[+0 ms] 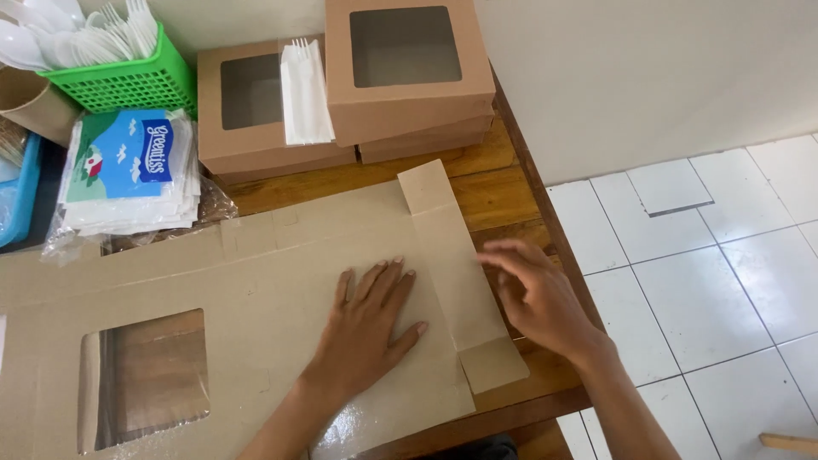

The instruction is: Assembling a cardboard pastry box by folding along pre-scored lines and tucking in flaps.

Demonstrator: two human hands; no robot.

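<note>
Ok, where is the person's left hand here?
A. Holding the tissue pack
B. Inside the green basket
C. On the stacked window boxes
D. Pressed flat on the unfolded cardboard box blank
D: the left hand lies palm-down, fingers spread, on the flat cardboard blank.

Flat cardboard box blank [256, 281] cut off left, bottom edges.

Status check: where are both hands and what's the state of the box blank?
Left hand flat on unfolded cardboard blank. Right hand at the blank's side flap, fingers blurred. Finished window boxes and napkin pack behind, apart from the blank.
</note>
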